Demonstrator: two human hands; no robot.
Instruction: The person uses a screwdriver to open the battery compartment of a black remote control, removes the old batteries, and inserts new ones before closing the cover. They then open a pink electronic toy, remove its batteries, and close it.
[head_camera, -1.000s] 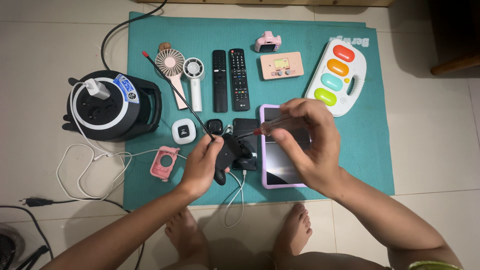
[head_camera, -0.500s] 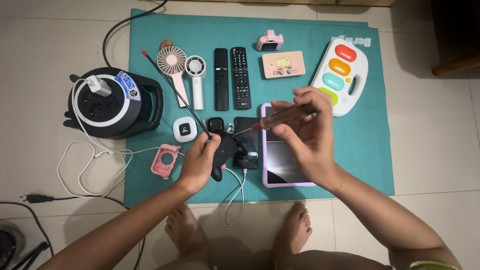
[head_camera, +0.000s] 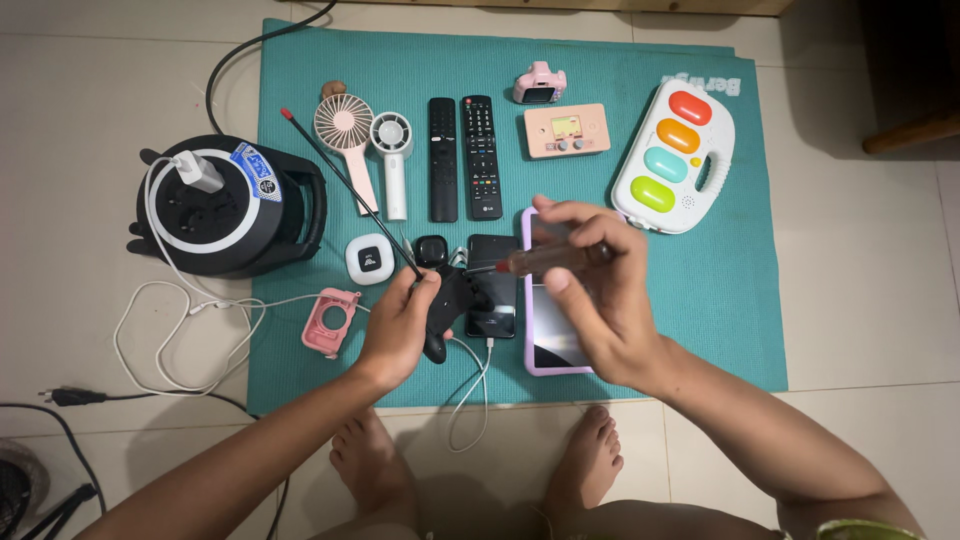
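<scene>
Black handheld remote unit with long thin antenna (head_camera: 455, 300) sits over the near-middle of the teal mat (head_camera: 740, 300), raised off it in the left hand (head_camera: 400, 325); left grip closed around the unit's left side, thumb on top. Antenna runs up and left, ending in a red tip near the pink handheld fan (head_camera: 345, 130). Right hand (head_camera: 590, 290) holds a screwdriver (head_camera: 545, 260) with dark translucent handle, fingers pinched shut on the handle; its shaft points left, tip at the top of the black unit. Directly under the hands: a dark phone (head_camera: 492, 315) with a white cable (head_camera: 470, 385) plugged in, and a tablet in a lilac case (head_camera: 548, 345). Farther back: two black TV remotes (head_camera: 462, 155), white fan (head_camera: 391, 160). Left of the mat, on the tiled floor: black cable reel (head_camera: 225, 205).
</scene>
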